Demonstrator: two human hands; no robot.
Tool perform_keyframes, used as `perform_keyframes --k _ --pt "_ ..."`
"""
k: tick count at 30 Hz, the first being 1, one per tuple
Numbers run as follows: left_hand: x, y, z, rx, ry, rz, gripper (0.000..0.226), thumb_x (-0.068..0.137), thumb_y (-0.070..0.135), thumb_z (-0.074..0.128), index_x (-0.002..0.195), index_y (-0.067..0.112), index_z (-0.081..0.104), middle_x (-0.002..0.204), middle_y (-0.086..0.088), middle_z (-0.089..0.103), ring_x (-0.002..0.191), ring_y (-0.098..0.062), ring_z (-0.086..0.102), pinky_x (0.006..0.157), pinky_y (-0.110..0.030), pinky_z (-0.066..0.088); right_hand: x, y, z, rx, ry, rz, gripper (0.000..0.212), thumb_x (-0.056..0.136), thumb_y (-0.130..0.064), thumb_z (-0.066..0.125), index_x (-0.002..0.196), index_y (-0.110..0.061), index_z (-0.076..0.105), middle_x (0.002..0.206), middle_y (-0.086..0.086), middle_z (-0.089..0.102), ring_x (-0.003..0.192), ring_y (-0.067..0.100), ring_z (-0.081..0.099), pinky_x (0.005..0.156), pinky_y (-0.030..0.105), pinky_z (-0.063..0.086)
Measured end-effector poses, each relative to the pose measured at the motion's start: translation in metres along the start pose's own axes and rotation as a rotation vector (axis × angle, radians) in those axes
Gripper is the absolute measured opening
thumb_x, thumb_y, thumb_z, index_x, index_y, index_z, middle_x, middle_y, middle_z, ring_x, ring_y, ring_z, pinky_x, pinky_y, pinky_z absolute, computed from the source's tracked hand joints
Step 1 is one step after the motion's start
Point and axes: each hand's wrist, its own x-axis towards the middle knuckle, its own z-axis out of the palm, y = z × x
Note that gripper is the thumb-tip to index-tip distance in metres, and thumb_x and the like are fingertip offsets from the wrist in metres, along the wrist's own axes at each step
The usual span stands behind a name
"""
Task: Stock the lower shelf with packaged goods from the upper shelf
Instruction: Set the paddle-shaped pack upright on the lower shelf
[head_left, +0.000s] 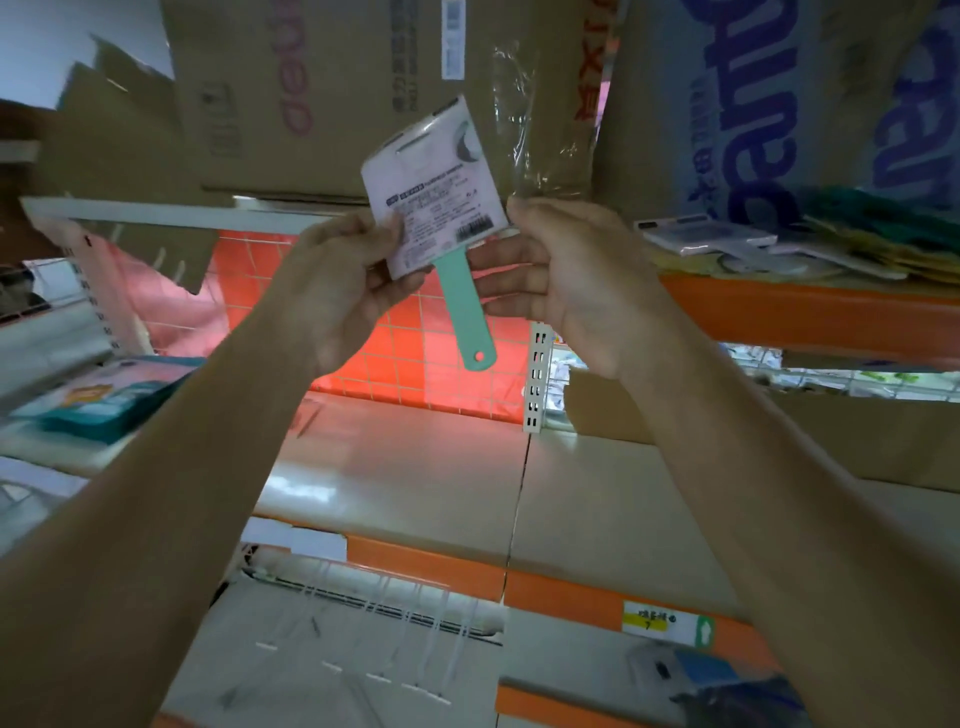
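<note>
While both arms reach up toward the middle of the frame, the left hand (343, 291) grips a packet (434, 192) by its lower left corner, with the thumb laid across the printed white label and the fingers curled behind it. A green handle (465, 312) sticks down out of the packet and hangs tilted between the two hands. The right hand (566, 280) is just beside the packet's right edge, its fingers bent and the tips pinching a clear plastic sleeve (519, 119) that stands up above it. It may be touching the packet too, but the view is too blurred there to be sure.

The packet is held in the air in front of the cardboard boxes (311, 78) that fill the top of the frame. At the right, the upper shelf (779, 312) has an orange front edge and carries a loose pile of flat packets (727, 244). The lower shelf (415, 467) spreads pale across the centre below the hands, backed by an orange grid panel (415, 364). A yellow price tag (654, 618) sits on its orange lip at the lower right.
</note>
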Motion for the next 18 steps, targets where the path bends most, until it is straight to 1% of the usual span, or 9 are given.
perform_keyframes --k 4,7,10,12,15,17,18 --pt "0.002 0.001 -0.03 0.06 -0.005 -0.012 0.011 0.096 0.014 0.053 0.09 0.012 0.063 0.076 0.004 0.072 0.067 -0.006 0.066 0.061 -0.018 0.053 0.008 0.014 0.026 -0.146 0.021 -0.048 0.018 0.099 -0.017 0.051 0.093 -0.005 0.064 0.072 0.011 0.066 0.058 0.019 0.063 0.052 0.025 0.052" --pt "0.002 0.0 -0.056 0.121 -0.03 -0.029 0.012 0.096 0.014 0.052 0.092 0.013 0.063 0.078 0.003 0.071 0.07 -0.008 0.067 0.063 -0.019 0.054 0.014 0.028 0.049 -0.247 0.045 -0.083 0.014 0.094 -0.008 0.056 0.082 -0.008 0.063 0.066 0.01 0.067 0.052 0.016 0.063 0.051 0.025 0.053" --pt "0.004 -0.003 -0.084 0.15 -0.045 -0.065 0.014 0.096 0.014 0.052 0.09 0.014 0.064 0.077 0.003 0.071 0.072 -0.011 0.066 0.066 -0.023 0.054 0.021 0.043 0.074 -0.282 0.063 -0.076 0.018 0.09 -0.002 0.055 0.075 -0.011 0.059 0.062 0.01 0.065 0.047 0.015 0.061 0.049 0.026 0.051" --pt "0.005 -0.007 -0.104 0.166 -0.053 -0.101 0.016 0.096 0.013 0.051 0.086 0.015 0.064 0.077 0.003 0.07 0.073 -0.013 0.065 0.068 -0.024 0.053 0.024 0.055 0.09 -0.315 0.066 -0.062 0.016 0.089 0.0 0.054 0.076 -0.008 0.058 0.062 0.01 0.064 0.046 0.016 0.06 0.048 0.025 0.05" --pt "0.006 -0.015 -0.133 0.17 -0.034 -0.149 0.019 0.095 0.011 0.053 0.08 0.016 0.063 0.074 0.002 0.07 0.071 -0.014 0.065 0.069 -0.026 0.052 0.031 0.077 0.11 -0.371 0.075 -0.018 0.008 0.088 -0.001 0.055 0.084 0.0 0.062 0.064 0.011 0.065 0.048 0.016 0.061 0.05 0.028 0.05" --pt "0.007 -0.021 -0.152 0.175 -0.02 -0.184 0.02 0.094 0.01 0.054 0.078 0.017 0.065 0.075 0.001 0.071 0.071 -0.016 0.064 0.07 -0.028 0.052 0.036 0.092 0.121 -0.404 0.086 0.019 0.011 0.089 -0.002 0.055 0.087 0.003 0.064 0.066 0.011 0.066 0.05 0.017 0.062 0.052 0.03 0.051" --pt "0.007 -0.025 -0.162 0.177 -0.012 -0.202 0.021 0.094 0.01 0.055 0.077 0.017 0.066 0.077 -0.001 0.071 0.073 -0.018 0.063 0.072 -0.03 0.053 0.038 0.099 0.126 -0.411 0.089 0.041 0.013 0.089 -0.003 0.054 0.087 0.004 0.065 0.066 0.012 0.066 0.05 0.017 0.062 0.052 0.03 0.051"
